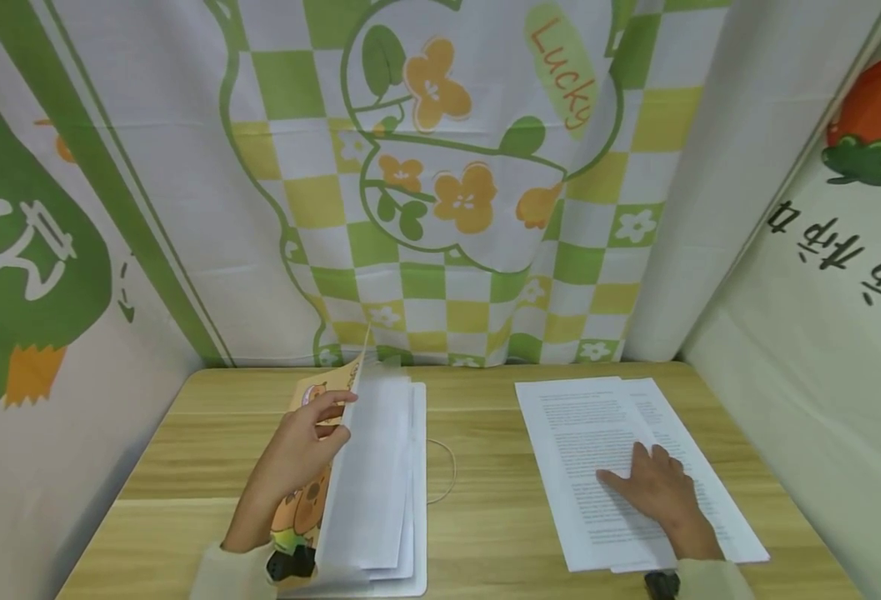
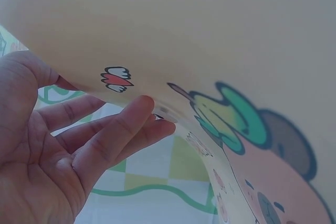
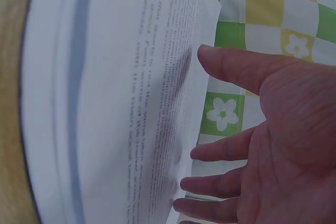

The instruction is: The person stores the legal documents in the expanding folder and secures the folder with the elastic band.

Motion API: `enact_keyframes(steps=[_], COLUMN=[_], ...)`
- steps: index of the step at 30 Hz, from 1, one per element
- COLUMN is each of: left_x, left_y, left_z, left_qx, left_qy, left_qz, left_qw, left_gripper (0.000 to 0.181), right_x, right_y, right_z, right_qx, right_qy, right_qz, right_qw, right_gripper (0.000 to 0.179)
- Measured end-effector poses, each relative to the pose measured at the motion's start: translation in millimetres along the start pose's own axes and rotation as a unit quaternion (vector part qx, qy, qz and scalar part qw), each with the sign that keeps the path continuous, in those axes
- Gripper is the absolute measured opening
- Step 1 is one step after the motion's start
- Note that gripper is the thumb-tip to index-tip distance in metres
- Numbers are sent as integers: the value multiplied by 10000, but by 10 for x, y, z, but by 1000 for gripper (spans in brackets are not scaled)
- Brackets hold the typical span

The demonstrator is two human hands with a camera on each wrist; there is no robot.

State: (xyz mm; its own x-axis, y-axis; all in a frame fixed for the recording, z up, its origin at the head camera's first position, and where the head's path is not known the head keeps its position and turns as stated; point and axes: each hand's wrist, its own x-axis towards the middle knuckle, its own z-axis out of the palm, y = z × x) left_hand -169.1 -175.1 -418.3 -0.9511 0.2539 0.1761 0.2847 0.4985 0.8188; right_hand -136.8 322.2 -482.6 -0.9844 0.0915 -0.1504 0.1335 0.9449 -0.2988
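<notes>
In the head view a folder with a cartoon cover (image 1: 307,500) stands partly open on the left of the table. My left hand (image 1: 308,442) holds the raised cover at its free edge; in the left wrist view the thumb tip goes behind the cover (image 2: 252,40) and the fingertips lie in front. White sheets or sleeves (image 1: 376,475) show inside the folder, above its white back (image 1: 419,500). On the right lie overlapping printed sheets (image 1: 583,450). My right hand (image 1: 661,492) is over them with spread fingers; in the right wrist view the fingers are beside the printed page (image 3: 142,103).
A thin elastic loop (image 1: 453,467) sticks out from the folder's right side. The wooden table (image 1: 478,500) extends between folder and sheets. A checkered cloth (image 1: 470,308) hangs at the back edge, with printed cloth walls (image 1: 800,333) at both sides.
</notes>
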Motion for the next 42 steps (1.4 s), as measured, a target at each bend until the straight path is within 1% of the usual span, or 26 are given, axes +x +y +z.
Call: enact_keyframes(steps=[4,9,18,22,28,30,33,37,40,42], left_x=[-9,-7,7,15,10,8,7,12,14,14], left_y=[-6,-7,6,3,-1,-3,-4,-6,-9,-12], left_z=[8,15,17,22,11,12,19,19,18,17], left_qx=[-50,-32,14,15,16,21,23,-20,-48,-69], left_qy=[-5,20,8,-2,6,7,-15,-31,-46,-51], left_qz=[18,38,87,121,73,54,38,31,35,39], left_qw=[10000,10000,10000,9999,10000,10000,10000,10000,10000,10000], left_gripper=[43,43,43,43,43,43,43,42,42,42], right_x=[-22,-31,-4,27,149,191,224,241,243,248], right_y=[50,73,164,208,269,303,362,440,491,518], right_z=[33,27,30,5,-70,-88,-100,-102,-124,-145], right_qx=[30,117,113,352,936,1064,1332,1860,1914,1766], right_qy=[82,161,156,132,-130,-204,-275,-307,-341,-341], right_qz=[88,162,275,376,678,752,814,789,673,554], right_qw=[9999,9997,9994,9986,9932,9913,9874,9789,9786,9821], right_gripper=[89,94,106,111,113,111,103,81,63,55])
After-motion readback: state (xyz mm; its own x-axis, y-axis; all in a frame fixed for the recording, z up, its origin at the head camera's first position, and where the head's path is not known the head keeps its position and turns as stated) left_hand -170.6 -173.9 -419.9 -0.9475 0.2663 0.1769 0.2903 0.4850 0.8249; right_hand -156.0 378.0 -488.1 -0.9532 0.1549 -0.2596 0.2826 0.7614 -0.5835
